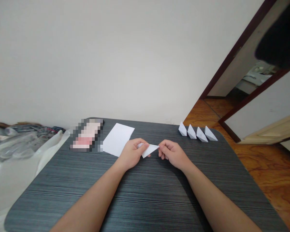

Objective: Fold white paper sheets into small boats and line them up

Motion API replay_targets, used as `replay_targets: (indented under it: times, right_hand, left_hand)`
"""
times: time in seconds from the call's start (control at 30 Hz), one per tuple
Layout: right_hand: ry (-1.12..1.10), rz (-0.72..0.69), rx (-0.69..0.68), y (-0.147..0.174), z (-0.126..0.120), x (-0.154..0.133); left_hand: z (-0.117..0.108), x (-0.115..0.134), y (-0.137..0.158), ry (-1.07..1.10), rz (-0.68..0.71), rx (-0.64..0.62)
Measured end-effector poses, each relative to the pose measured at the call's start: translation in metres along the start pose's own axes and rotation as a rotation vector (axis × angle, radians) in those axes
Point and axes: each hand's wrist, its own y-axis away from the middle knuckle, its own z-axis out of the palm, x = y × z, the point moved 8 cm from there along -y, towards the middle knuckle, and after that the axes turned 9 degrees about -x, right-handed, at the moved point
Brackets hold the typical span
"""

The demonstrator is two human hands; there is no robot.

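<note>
A small folded piece of white paper (149, 150), triangular in outline, is held above the dark table. My left hand (132, 153) grips its left part, thumb on top and fingers beneath. The thumb and forefinger of my right hand (170, 150) pinch its pointed right corner, with the other fingers curled. Just beyond my left hand lies a flat white sheet of paper (117, 138). Several folded white paper boats (191, 132) stand in a row at the table's far right.
The dark wood-grain table (145, 199) has rounded corners and meets a pale wall (135, 58). A pixelated pink-and-dark object (87, 135) lies at the back left. Plastic-covered bundles (21, 145) are left of the table; a doorway and wooden floor (265, 164) are right.
</note>
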Motion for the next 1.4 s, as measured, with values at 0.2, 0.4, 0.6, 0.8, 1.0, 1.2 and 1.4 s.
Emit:
replay_targets:
  times: [0.2, 0.4, 0.6, 0.8, 1.0, 1.2, 1.4]
  right_hand:
    - [0.107, -0.028, -0.012, 0.002, 0.002, -0.014]
    - [0.105, -0.050, 0.041, 0.003, -0.001, -0.016]
    - [0.094, -0.054, 0.030, 0.003, 0.001, -0.014]
    - [0.112, -0.043, 0.048, 0.003, -0.004, -0.014]
    - [0.092, -0.047, 0.070, 0.003, -0.005, -0.013]
    - [-0.045, -0.092, 0.019, 0.001, 0.002, -0.010]
    - [-0.051, -0.058, 0.011, 0.001, 0.003, -0.005]
  left_hand:
    - [0.002, -0.002, -0.001, 0.016, 0.010, -0.022]
    - [0.004, -0.002, -0.002, 0.031, 0.026, -0.059]
    - [0.004, 0.000, -0.002, 0.014, 0.043, -0.081]
    - [0.002, 0.005, -0.002, -0.126, 0.098, -0.018]
    - [0.008, 0.018, 0.000, -0.245, 0.196, -0.034]
    - [0.010, 0.009, -0.001, -0.124, 0.116, -0.072]
    - [0.016, 0.005, -0.001, -0.048, 0.066, -0.120]
